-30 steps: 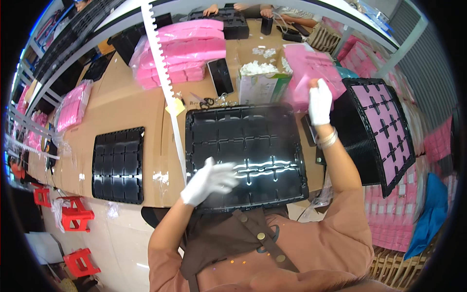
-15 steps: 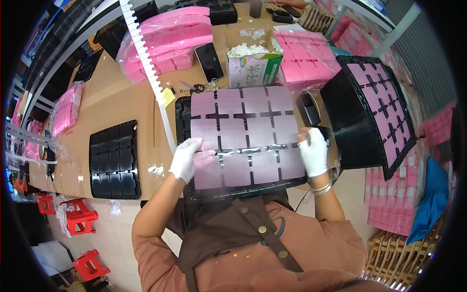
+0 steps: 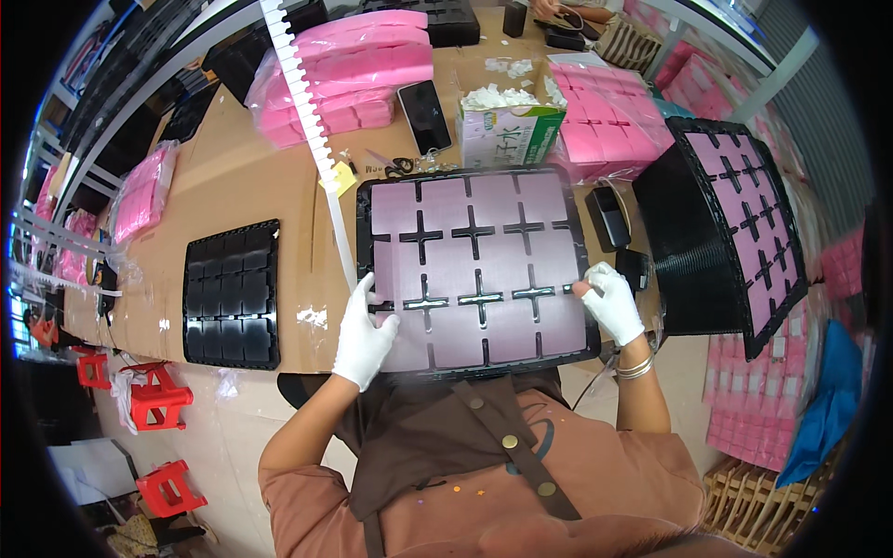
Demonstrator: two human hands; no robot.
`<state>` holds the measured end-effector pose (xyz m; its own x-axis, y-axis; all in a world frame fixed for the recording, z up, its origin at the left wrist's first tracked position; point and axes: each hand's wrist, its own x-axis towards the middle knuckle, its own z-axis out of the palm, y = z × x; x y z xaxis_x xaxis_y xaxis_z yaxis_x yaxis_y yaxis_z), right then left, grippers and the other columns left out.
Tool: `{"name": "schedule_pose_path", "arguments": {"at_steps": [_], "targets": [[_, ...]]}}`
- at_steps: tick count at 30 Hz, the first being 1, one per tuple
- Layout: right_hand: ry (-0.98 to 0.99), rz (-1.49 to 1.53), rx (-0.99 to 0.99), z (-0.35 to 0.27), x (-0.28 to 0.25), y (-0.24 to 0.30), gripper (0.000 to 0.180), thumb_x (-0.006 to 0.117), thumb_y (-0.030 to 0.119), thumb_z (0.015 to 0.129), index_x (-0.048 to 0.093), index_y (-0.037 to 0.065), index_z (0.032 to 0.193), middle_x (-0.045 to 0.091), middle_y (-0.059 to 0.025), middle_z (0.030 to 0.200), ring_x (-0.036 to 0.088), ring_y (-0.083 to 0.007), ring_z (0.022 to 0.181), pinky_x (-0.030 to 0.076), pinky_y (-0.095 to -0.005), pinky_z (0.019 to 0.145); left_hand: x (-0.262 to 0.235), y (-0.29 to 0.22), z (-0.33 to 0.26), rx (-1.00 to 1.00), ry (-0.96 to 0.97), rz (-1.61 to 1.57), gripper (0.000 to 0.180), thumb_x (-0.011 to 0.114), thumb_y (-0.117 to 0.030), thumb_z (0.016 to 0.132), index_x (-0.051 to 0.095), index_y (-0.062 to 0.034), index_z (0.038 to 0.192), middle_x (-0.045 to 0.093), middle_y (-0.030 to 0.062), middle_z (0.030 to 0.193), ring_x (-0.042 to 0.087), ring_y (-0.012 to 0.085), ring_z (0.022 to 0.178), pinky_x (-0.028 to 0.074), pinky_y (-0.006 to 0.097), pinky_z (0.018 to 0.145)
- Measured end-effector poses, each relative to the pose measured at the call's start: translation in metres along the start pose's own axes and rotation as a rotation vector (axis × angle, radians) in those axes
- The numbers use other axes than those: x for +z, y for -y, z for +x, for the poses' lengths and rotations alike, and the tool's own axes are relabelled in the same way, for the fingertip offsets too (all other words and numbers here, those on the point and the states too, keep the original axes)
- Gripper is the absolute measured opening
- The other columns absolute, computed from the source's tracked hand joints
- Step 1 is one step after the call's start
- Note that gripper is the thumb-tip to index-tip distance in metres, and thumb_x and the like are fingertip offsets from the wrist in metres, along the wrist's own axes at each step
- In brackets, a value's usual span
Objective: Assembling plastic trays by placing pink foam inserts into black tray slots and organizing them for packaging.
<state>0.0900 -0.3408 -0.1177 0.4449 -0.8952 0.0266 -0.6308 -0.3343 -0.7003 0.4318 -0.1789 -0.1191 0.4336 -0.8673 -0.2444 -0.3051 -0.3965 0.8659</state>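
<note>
White-green carton (image 3: 510, 133) behind tray, dark-screened phone (image 3: 425, 115) left of it, bagged pink stacks (image 3: 346, 74)

White gloves on both hands (image 3: 365, 337) (image 3: 611, 302), salmon sleeves, brown apron, apparently metal bangles at the right wrist.

A sheet (image 3: 474, 270) lies on the tray (image 3: 367, 200), a smaller tray (image 3: 231, 293) to its left.

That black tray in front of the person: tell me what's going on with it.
A person in white gloves holds the black compartment tray flat on the cardboard-covered table. The left hand presses its near left edge and the right hand its right edge. A pink sheet lies over its compartments. An empty tray lies to the left.
</note>
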Motion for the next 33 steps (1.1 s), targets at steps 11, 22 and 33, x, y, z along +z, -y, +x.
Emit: {"name": "schedule_pose_path", "arguments": {"at_steps": [11, 22, 33], "targets": [[-0.046, 0.109, -0.004, 0.001, -0.001, -0.008, 0.020, 0.067, 0.016, 0.082, 0.063, -0.003, 0.086, 0.057, -0.0099, 0.080, 0.055, -0.0201, 0.071, 0.044, -0.0308, 0.065, -0.007, -0.003, -0.006, 0.073, -0.121, 0.197, 0.061, 0.065, -0.005, 0.081, 0.041, -0.0019, 0.136, 0.055, 0.0142, 0.114, 0.059, 0.0168, 0.069, 0.051, 0.030, 0.072], [0.011, -0.383, -0.360, 0.084, 0.021, 0.044, 0.064, 0.062, 0.036, 0.084, 0.045, -0.006, 0.129, 0.045, -0.0253, 0.135, 0.041, -0.0378, 0.128, 0.030, -0.0459, 0.107, 0.021, -0.025, 0.089, 0.601, -0.086, 0.844, 0.066, 0.052, -0.042, 0.092, 0.037, 0.0047, 0.136, 0.038, 0.0263, 0.142, 0.034, 0.0393, 0.133, 0.024, 0.046, 0.111], [0.083, -0.862, -0.287, 0.124, 0.053, 0.040, 0.068, 0.051, 0.048, 0.089, 0.046, -0.006, 0.130, 0.046, -0.0217, 0.137, 0.042, -0.0308, 0.129, 0.025, -0.0452, 0.111, 0.032, -0.025, 0.116, 0.645, -0.087, 0.926, 0.059, 0.055, -0.044, 0.090, 0.046, 0.0033, 0.124, 0.046, 0.0218, 0.135, 0.042, 0.0370, 0.124, 0.032, 0.042, 0.106]]}}
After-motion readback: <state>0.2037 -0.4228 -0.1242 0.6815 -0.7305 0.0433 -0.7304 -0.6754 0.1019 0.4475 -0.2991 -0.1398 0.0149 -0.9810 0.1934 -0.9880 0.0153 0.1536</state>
